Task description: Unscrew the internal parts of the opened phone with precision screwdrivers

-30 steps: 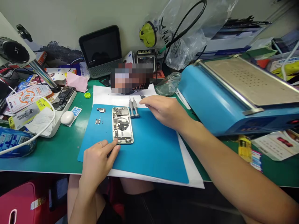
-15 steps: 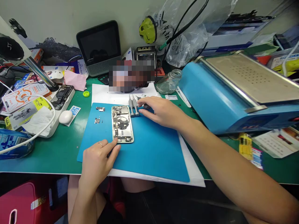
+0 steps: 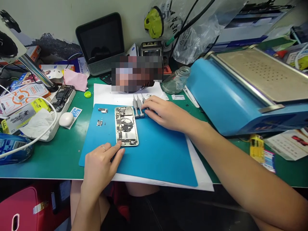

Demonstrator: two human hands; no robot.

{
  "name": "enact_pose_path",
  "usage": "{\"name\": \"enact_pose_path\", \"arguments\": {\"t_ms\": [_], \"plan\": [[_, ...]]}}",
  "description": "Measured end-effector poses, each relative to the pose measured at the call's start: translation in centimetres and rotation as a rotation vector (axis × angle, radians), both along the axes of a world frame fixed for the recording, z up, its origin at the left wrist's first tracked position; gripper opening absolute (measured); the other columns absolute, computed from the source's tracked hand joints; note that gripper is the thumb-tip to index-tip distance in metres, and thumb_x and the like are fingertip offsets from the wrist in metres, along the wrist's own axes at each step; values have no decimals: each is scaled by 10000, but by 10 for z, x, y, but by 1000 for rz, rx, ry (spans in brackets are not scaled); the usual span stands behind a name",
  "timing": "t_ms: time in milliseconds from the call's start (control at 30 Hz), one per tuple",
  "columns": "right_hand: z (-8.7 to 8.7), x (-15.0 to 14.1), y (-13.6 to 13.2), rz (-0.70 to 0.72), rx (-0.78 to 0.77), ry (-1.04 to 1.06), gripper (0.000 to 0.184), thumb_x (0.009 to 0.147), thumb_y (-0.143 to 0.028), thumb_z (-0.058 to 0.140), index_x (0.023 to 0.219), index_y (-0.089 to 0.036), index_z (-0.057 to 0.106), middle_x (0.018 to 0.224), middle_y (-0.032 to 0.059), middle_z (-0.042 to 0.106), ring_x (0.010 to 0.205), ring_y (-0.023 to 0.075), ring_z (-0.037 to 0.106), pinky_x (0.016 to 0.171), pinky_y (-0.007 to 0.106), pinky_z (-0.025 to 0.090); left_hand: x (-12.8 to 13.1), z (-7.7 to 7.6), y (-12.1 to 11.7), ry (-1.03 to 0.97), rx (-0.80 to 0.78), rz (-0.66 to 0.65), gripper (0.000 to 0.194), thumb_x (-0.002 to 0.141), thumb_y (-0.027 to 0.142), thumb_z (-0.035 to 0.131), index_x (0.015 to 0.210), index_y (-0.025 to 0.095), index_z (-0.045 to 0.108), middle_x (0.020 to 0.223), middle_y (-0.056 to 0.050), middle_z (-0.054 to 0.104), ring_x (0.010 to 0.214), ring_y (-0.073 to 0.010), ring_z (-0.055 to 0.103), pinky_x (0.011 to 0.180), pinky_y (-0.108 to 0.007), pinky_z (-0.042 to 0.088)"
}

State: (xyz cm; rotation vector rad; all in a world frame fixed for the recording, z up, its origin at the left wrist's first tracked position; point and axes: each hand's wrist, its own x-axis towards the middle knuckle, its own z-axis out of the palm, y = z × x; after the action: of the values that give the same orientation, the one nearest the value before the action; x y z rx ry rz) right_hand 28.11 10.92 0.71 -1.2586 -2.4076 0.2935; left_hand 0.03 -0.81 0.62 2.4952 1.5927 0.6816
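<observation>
- Head view, clock set on the mat with twelve at its far edge: an opened, white-framed rectangular phone (image 3: 130,136) lies on a flat blue rubbery mat (image 3: 163,163), long axis running nearly twelve to six.
- Left hand (image 3: 99,165) is nearer the phone: its index fingertip touches the seven o'clock corner, thumb slightly parted, pinching nothing visible.
- Right hand (image 3: 166,112) sits at the phone's two o'clock, fingers bent and narrow around a slim grey metal screwdriver (image 3: 143,98), mostly hidden; I cannot tell whether it is gripped.
- From those right fingertips, two matching grey metal screwdrivers (image 3: 136,109) lie just beside at nine, tips towards twelve; the phone lies beyond, at eight.
</observation>
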Motion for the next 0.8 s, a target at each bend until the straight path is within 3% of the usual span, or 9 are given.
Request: {"name": "enact_pose_path", "arguments": {"t_ms": [467,800], "plan": [[0,-4,-2,67,49,72,271,1002,-232,421,1111,-203,668,1114,132,677,1003,272,664,862,428,575,0,-1,0,0,-5,-3,322,1051,402,513,1189,242,755,769,-5,698,694,-133,653,595,-261,400],[-1,-3,-2,116,54,21,196,987,-263,517,1068,-195,683,1132,135,660,1025,275,660,850,439,588,-1,0,-1,-8,-3,-9,316,1046,393,527,1186,227,757,784,-4,703,694,-136,655,599,-265,403]]}}
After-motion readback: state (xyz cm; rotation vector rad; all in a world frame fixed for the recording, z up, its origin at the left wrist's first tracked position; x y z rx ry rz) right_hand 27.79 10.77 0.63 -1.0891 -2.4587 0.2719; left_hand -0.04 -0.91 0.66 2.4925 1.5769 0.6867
